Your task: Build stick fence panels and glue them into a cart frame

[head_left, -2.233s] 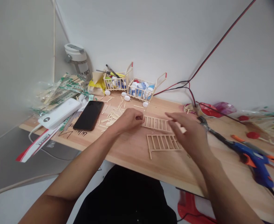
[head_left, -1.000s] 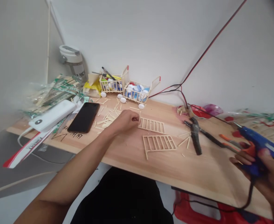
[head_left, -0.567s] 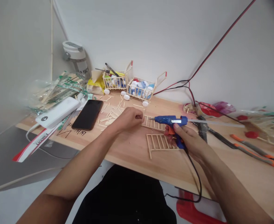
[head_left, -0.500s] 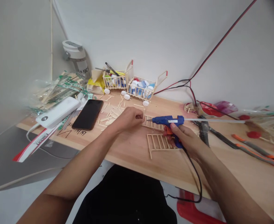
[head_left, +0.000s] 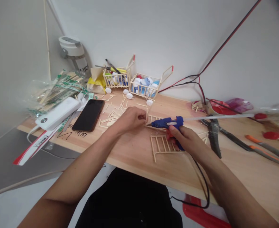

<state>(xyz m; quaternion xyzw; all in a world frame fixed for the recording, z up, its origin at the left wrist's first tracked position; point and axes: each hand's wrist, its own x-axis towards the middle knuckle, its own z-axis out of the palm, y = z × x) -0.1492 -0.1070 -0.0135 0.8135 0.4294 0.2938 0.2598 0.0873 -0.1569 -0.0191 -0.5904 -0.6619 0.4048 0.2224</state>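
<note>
My left hand [head_left: 130, 118] is closed in a pinch on the left end of a flat ladder-like frame of thin wooden sticks [head_left: 156, 120] lying on the wooden table [head_left: 172, 167]. My right hand [head_left: 186, 142] grips a blue hot glue gun [head_left: 167, 122] with a long clear glue stick out its back. The gun's nozzle points left and sits at the frame, close to my left fingertips. A second stick frame [head_left: 164, 145] lies flat just below, partly under my right hand.
Loose sticks [head_left: 111, 115] are scattered left of my hand. A black phone [head_left: 88, 115] and white power bank [head_left: 57, 113] lie at left. Two stick carts [head_left: 132, 83] hold bottle caps by the wall. Pliers [head_left: 214, 134] and orange-handled tools [head_left: 267, 148] lie at right.
My right hand reached to the right, picked up the glue gun and brought it left until its nozzle reached the stick frame. My left hand stayed pinched on the frame.
</note>
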